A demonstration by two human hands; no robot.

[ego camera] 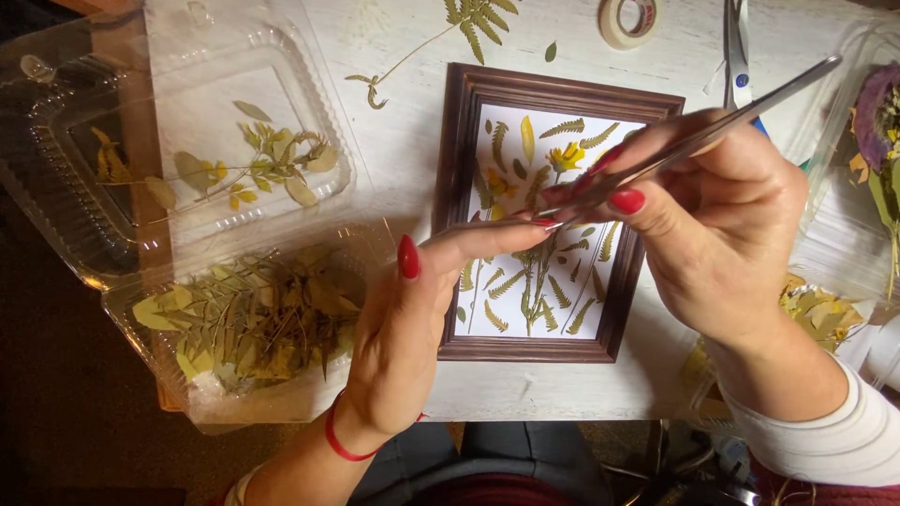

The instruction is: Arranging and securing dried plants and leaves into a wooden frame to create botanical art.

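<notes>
A dark brown picture frame (pixel 460 234) lies on the white table, filled with pressed fern leaves and yellow flowers on white backing. My right hand (pixel 722 225) holds metal tweezers (pixel 712 131) whose tips point down-left over the frame's middle. My left hand (pixel 412 328) reaches in from below, its index fingertip meeting the tweezer tips above the arrangement. Whether a small leaf sits between the tips is too small to tell.
An open clear plastic clamshell (pixel 150 215) at left holds dried leaves in both halves. A loose fern sprig (pixel 469 28), a tape roll (pixel 630 21) and scissors (pixel 736 56) lie at the table's far edge. More dried plants sit in a container at right (pixel 877 131).
</notes>
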